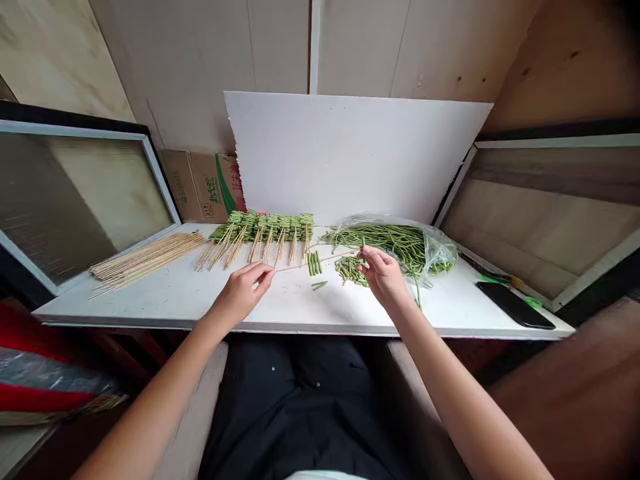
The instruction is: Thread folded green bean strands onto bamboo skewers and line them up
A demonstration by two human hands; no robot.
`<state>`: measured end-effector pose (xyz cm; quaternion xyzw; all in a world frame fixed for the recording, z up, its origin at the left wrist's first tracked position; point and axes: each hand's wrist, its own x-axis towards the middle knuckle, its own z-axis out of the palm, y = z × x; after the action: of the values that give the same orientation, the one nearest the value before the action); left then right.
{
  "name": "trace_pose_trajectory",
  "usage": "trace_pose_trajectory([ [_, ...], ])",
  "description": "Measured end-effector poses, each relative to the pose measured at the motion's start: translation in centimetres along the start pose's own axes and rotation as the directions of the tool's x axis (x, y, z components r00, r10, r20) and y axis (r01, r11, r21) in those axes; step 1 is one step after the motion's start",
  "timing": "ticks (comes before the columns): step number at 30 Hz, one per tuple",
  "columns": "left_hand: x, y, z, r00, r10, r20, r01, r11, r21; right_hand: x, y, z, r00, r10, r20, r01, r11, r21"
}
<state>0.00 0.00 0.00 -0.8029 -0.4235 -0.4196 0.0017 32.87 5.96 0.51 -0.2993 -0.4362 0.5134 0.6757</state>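
Note:
My left hand (245,288) pinches the left end of a thin bamboo skewer (295,267), which slants up to the right above the white table. At its other end my right hand (383,272) grips a short cut piece of green bean (363,243), held upright at the skewer's tip. Whether the tip has pierced it I cannot tell. Below the skewer a few cut bean pieces (315,263) lie side by side, with a couple of loose pieces (319,285) nearer me. A small heap of cut beans (351,270) sits just left of my right hand.
Bundles of skewered beans (285,227) line the back left, beside a pile of bare skewers (145,260). Long beans (395,241) spill from a clear plastic bag (440,250). A black phone (515,305) lies at the right. A white board (350,160) and a cardboard box (200,187) stand behind.

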Motion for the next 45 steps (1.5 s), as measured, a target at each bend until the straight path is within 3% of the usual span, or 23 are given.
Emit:
trace_pose_trajectory([
  [39,-0.5,-1.3,0.3,0.998,-0.045,0.037,0.044,0.999,0.023,-0.7,2.1,0.1,0.991,-0.119,-0.062,0.107,0.980,-0.169],
  [45,-0.4,0.4,1.1,0.999,-0.014,0.052,0.017,0.999,-0.052,-3.1,3.4,2.2,0.991,-0.118,0.060,0.130,0.954,-0.270],
])
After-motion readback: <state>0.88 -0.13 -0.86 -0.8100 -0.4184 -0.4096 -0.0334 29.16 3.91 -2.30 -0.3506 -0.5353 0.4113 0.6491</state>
